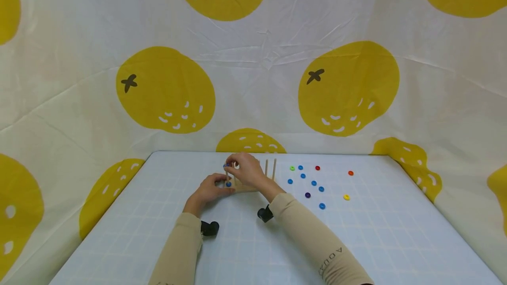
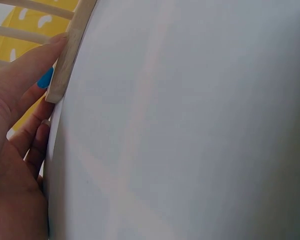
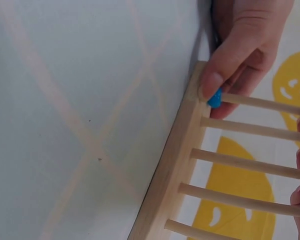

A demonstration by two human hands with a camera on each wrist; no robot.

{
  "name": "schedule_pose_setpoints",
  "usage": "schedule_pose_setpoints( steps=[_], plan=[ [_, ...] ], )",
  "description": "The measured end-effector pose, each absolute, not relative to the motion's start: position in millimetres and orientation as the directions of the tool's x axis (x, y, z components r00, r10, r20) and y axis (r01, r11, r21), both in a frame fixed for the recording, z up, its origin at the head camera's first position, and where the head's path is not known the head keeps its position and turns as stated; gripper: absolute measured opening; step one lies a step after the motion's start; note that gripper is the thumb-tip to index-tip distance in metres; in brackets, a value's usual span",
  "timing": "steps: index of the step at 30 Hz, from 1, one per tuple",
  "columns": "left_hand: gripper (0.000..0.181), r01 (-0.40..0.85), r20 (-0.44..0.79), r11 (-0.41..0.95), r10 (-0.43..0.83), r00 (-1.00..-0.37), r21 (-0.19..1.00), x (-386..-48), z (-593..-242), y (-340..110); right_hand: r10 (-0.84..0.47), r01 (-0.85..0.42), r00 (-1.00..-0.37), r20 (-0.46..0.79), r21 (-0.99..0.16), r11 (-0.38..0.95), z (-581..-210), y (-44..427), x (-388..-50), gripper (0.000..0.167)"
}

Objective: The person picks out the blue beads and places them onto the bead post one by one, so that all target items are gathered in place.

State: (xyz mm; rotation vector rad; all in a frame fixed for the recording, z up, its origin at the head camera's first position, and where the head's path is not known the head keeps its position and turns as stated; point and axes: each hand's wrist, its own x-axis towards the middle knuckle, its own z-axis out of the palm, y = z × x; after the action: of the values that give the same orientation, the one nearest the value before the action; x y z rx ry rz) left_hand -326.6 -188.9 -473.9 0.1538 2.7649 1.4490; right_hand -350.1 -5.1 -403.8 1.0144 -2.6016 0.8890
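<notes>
A wooden peg rack, its base (image 3: 165, 162) set with several upright pegs, stands at the far middle of the table. My left hand (image 1: 209, 189) grips its left end, the thumb on the near face and the other fingers behind. One blue ring (image 1: 228, 184) sits at the bottom of the leftmost peg; it also shows in the right wrist view beside the left thumb. My right hand (image 1: 247, 169) pinches another blue ring (image 1: 226, 166) at the top of that same peg. Whether the peg passes through this ring I cannot tell.
Loose rings lie on the table right of the rack: several blue ones (image 1: 314, 183), a green ring (image 1: 292, 168), a red ring (image 1: 317, 168), an orange ring (image 1: 350, 173), a purple ring (image 1: 307, 195) and a yellow ring (image 1: 346, 197). A patterned curtain (image 1: 257, 91) hangs behind the table.
</notes>
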Motion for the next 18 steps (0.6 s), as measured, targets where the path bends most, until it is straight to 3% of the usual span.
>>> schedule_pose_setpoints(
  steps=[18],
  plan=[
    [0.048,0.057,0.003,0.593,0.091,-0.996,0.803,-324.6,-471.4,-188.1,-0.586,-0.692,-0.718,0.375,-0.472,0.546,-396.9,-0.3,-347.8,0.016]
  ],
)
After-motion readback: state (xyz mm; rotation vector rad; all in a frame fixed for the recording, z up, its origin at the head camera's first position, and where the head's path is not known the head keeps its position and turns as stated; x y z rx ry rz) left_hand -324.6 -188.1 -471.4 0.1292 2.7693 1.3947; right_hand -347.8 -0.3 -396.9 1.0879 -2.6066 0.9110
